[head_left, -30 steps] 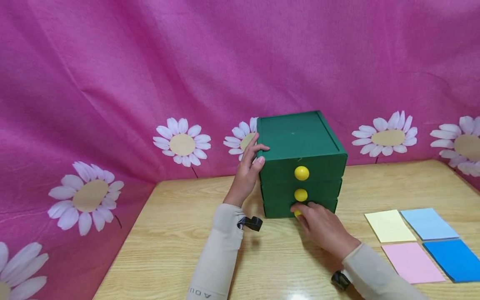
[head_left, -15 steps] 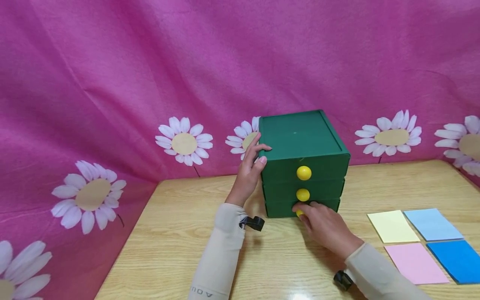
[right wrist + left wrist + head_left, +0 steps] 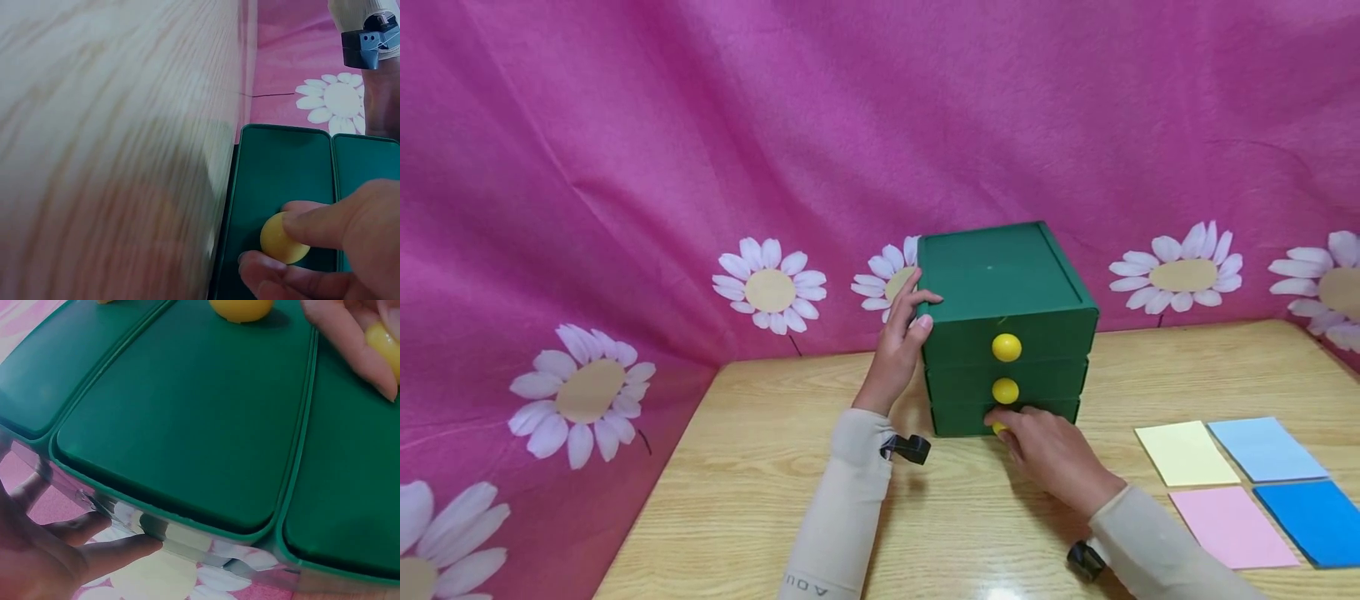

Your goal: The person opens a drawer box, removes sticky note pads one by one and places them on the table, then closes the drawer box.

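A green drawer unit (image 3: pixel 1000 279) stands on the table, with three drawers stacked one above another and a round yellow knob on each. All three drawer fronts look flush with the unit. My left hand (image 3: pixel 895 346) rests against the unit's left side, its fingers spread and nearly straight; one finger and the thumb touch near the top front corner. Down at the bottom drawer, my right hand (image 3: pixel 1052 454) pinches the lowest yellow knob (image 3: pixel 282 239) between thumb and fingers. Above it are the middle knob (image 3: pixel 1005 390) and the top knob (image 3: pixel 1007 347), both untouched.
On the right of the wooden table (image 3: pixel 760 467) lie a yellow paper pad (image 3: pixel 1186 452), a light blue pad (image 3: pixel 1266 450), a pink pad (image 3: pixel 1232 527) and a darker blue pad (image 3: pixel 1315 521). A magenta cloth (image 3: pixel 850 125) with white flowers hangs behind and at the left.
The whole head view has shifted slightly. Both hands keep their places on the drawer unit, and the drawers look the same.
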Motion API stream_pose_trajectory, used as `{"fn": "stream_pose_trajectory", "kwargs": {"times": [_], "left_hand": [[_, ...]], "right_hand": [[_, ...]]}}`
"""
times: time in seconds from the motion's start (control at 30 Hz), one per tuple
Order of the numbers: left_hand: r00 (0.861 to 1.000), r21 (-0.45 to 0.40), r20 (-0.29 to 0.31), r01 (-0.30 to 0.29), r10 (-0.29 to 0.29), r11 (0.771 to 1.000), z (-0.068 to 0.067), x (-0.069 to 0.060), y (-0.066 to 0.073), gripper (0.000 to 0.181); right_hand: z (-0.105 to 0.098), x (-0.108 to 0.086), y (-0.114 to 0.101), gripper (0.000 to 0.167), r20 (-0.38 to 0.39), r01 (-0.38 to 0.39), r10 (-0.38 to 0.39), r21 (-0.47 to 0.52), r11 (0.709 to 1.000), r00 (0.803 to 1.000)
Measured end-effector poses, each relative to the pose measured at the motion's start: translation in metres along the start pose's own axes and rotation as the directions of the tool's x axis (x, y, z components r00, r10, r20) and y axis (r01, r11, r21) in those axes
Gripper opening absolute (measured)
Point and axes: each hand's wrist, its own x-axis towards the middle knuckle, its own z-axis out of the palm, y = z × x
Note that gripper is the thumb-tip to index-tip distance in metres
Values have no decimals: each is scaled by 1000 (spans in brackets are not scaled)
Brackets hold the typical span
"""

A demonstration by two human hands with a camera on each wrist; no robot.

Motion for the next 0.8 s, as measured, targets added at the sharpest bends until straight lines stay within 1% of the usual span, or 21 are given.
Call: {"fn": "stream_pose_trajectory", "kwargs": {"times": [0.23, 0.47, 0.57, 0.67, 0.73, 0.8], "left_hand": [[1000, -12, -15, 7, -7, 1000, 0, -3, -3, 37], [999, -48, -28, 23, -25, 999, 1, -2, -8, 37], [998, -77, -46, 41, -45, 996, 4, -4, -11, 39], [997, -88, -51, 55, -60, 995, 7, -5, -12, 40], [996, -75, -42, 70, -73, 995, 7, -6, -12, 42], [994, -59, -29, 102, -104, 993, 5, -9, -14, 45]], "right_hand": [[4, 2, -1, 18, 20, -3, 2, 19, 1000, 1000], [6, 7, 0, 19, 49, -38, 36, 29, 999, 998], [7, 6, 1, 19, 67, -49, 46, 40, 998, 997], [8, 5, 2, 20, 86, -58, 54, 53, 997, 995], [9, 5, 3, 20, 101, -64, 57, 66, 996, 993], [10, 4, 3, 20, 114, -72, 62, 77, 994, 992]]}}
